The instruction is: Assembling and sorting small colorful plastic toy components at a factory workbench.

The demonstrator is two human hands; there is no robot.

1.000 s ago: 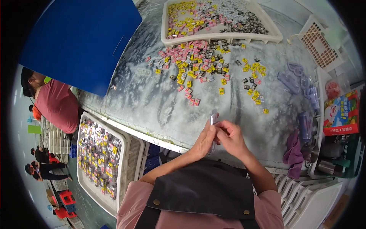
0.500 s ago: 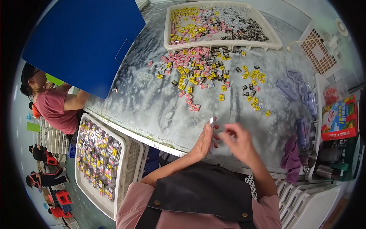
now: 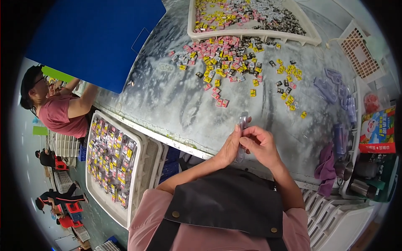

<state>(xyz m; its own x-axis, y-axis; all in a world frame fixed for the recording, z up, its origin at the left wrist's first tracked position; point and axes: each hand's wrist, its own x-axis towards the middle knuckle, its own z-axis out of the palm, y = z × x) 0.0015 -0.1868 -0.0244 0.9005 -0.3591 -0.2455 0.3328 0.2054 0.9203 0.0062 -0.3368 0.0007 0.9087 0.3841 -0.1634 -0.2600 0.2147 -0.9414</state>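
My left hand (image 3: 228,146) grips a long, narrow clear plastic case (image 3: 243,119) upright above the near part of the table. My right hand (image 3: 263,146) meets it from the right, thumb and fingers bent together against the case's side; whether they also pinch something small is hidden. Farther out lies a loose spread of small yellow, pink, black and white pieces (image 3: 226,62) on the table. Beyond them, a white tray (image 3: 255,32) holds many more of the same pieces, partly sorted by colour.
Left of the table stands a white tray (image 3: 136,167) of filled clear packs. A blue panel (image 3: 96,42) covers the upper left, with a co-worker (image 3: 58,106) behind it. On the right are purple plastic pieces (image 3: 326,90), a purple cloth (image 3: 325,167), metal cups (image 3: 343,170) and a red box (image 3: 379,131).
My right hand has come in to the left and now touches the case. The case has tilted and shows its clear face. The view has shifted, so the table appears higher.
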